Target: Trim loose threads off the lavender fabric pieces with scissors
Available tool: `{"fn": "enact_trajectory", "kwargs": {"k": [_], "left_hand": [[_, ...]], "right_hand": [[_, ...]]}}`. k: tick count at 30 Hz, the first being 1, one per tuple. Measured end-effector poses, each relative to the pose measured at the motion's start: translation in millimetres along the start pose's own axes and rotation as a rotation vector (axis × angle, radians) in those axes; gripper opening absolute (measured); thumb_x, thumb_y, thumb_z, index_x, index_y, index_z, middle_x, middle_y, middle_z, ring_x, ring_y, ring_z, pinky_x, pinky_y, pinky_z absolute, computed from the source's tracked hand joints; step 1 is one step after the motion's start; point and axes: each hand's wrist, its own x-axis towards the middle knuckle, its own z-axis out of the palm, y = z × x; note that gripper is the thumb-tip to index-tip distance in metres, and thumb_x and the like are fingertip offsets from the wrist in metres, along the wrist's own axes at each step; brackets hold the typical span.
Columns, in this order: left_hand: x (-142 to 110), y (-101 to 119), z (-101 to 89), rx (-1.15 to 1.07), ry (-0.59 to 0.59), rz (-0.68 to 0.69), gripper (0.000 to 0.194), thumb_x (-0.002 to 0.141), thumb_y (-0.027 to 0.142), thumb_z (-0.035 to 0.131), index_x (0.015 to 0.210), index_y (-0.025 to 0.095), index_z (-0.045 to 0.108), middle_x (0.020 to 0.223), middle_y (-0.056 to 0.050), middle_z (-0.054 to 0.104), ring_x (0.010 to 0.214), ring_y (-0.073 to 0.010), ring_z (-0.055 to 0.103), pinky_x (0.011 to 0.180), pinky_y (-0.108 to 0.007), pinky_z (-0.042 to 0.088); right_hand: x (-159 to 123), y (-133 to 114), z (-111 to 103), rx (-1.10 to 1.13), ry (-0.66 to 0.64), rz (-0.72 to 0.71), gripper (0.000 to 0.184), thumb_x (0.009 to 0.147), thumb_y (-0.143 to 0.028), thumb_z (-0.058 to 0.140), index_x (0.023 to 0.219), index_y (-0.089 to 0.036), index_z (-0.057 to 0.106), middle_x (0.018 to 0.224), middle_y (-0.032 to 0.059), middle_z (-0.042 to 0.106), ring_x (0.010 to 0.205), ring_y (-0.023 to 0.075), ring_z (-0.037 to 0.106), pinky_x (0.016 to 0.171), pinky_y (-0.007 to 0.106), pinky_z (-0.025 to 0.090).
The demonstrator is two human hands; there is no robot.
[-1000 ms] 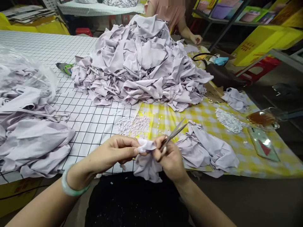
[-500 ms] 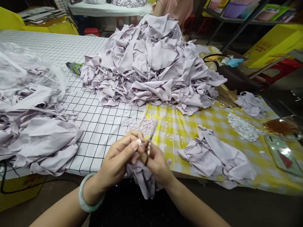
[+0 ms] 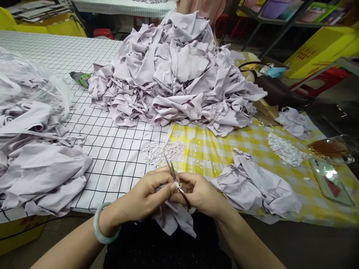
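Note:
My left hand [image 3: 157, 192], with a pale green bangle [image 3: 98, 226] at its wrist, is closed on a light lilac piece of fabric [image 3: 175, 218] that hangs over my dark lap. Thumb and forefinger pinch a small whitish bit at its edge. In my right hand [image 3: 196, 190] are small scissors [image 3: 183, 196], fingers wrapped round the handles. Their blades point up and away, slightly parted, right beside my left fingertips. Beyond the hands lie many tiny pale snippets [image 3: 164, 151] on the table.
A large heap of lilac fabric [image 3: 179, 74] fills the table's middle. More fabric [image 3: 47, 168] and a clear plastic bag [image 3: 42, 78] lie left. To the right are a crumpled piece [image 3: 258, 186], a white snippet pile [image 3: 284, 149], a phone [image 3: 331, 181] and a dark bag [image 3: 276, 89]. Another person [image 3: 209, 11] is behind the heap.
The scissors have swung from leaning right to pointing up and left, now beside my left fingertips. Both hands have dropped slightly, and the left thumb has come down with the fabric.

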Motion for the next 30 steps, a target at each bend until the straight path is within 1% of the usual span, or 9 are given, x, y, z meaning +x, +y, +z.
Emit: {"fn": "enact_trajectory", "kwargs": {"k": [3,6,9,12,15,18,23,26,30], "left_hand": [[5,-2,4.0,-0.006,0.086,0.015,0.03,0.099,0.03,0.052,0.078,0.018,0.069,0.095,-0.011,0.067,0.093,-0.0214,0.063,0.085,-0.036,0.053],[7,-7,7.5,-0.121,0.272,-0.016,0.027,0.097,0.029,0.055,0.081,0.02,0.075,0.123,-0.013,0.066,0.121,-0.0285,0.059,0.105,-0.048,0.048],[8,-10,12.7,-0.277,0.34,-0.055,0.025,0.096,0.027,0.056,0.083,0.022,0.077,0.137,-0.009,0.061,0.131,-0.029,0.055,0.112,-0.049,0.045],[10,-9,18.4,-0.406,0.341,-0.076,0.024,0.095,0.029,0.059,0.081,0.02,0.077,0.133,-0.01,0.062,0.119,-0.0248,0.061,0.101,-0.04,0.053],[11,-10,21.1,-0.498,0.391,-0.125,0.026,0.093,0.033,0.062,0.075,0.017,0.073,0.124,-0.01,0.06,0.074,-0.0114,0.059,0.068,-0.027,0.054],[11,-16,20.2,-0.469,0.433,-0.144,0.027,0.094,0.033,0.061,0.075,0.015,0.068,0.117,-0.007,0.054,0.056,-0.0045,0.039,0.051,-0.024,0.041],[10,-27,20.2,-0.169,0.489,0.017,0.029,0.102,0.029,0.048,0.081,0.017,0.065,0.11,-0.008,0.05,0.086,-0.0163,0.05,0.074,-0.03,0.045],[12,-30,22.3,-0.039,0.489,0.124,0.029,0.104,0.024,0.043,0.083,0.019,0.062,0.106,-0.008,0.05,0.11,-0.0231,0.047,0.093,-0.036,0.042],[13,-32,22.9,0.061,0.459,0.219,0.025,0.105,0.02,0.04,0.089,0.021,0.059,0.103,-0.007,0.049,0.112,-0.0226,0.044,0.097,-0.037,0.041]], "right_hand": [[-4,7,-8,-0.059,0.165,-0.083,0.037,0.066,-0.043,0.09,0.088,-0.019,0.072,0.069,-0.0016,0.065,0.065,0.0152,0.062,0.058,0.025,0.054],[-1,17,-11,0.001,0.268,-0.114,0.044,0.063,-0.04,0.093,0.096,-0.021,0.07,0.09,0.0022,0.071,0.086,0.0191,0.068,0.074,0.029,0.057],[4,29,6,0.072,0.326,-0.166,0.052,0.061,-0.038,0.095,0.102,-0.025,0.067,0.104,0.0033,0.071,0.103,0.0223,0.067,0.088,0.033,0.056],[9,39,36,0.219,0.329,-0.198,0.046,0.072,-0.044,0.087,0.106,-0.027,0.062,0.099,0.0025,0.071,0.095,0.0217,0.069,0.085,0.035,0.057],[11,44,51,0.303,0.249,-0.164,0.043,0.079,-0.054,0.079,0.105,-0.026,0.058,0.09,0.0014,0.067,0.077,0.0191,0.067,0.073,0.033,0.056],[8,39,36,0.004,0.287,-0.178,0.044,0.076,-0.057,0.079,0.094,-0.024,0.056,0.082,0.0006,0.062,0.073,0.0186,0.06,0.071,0.033,0.051],[-1,15,-4,-0.764,0.503,-0.387,0.046,0.075,-0.063,0.076,0.08,-0.021,0.058,0.08,0.0045,0.06,0.08,0.0236,0.054,0.077,0.039,0.042],[-2,8,-10,-0.956,0.474,-0.404,0.048,0.079,-0.063,0.073,0.069,-0.02,0.053,0.069,0.0022,0.057,0.07,0.02,0.051,0.071,0.036,0.039],[-2,9,-7,-0.994,0.433,-0.409,0.053,0.08,-0.061,0.074,0.059,-0.02,0.047,0.061,-0.0002,0.054,0.063,0.0166,0.05,0.068,0.033,0.038]]}}
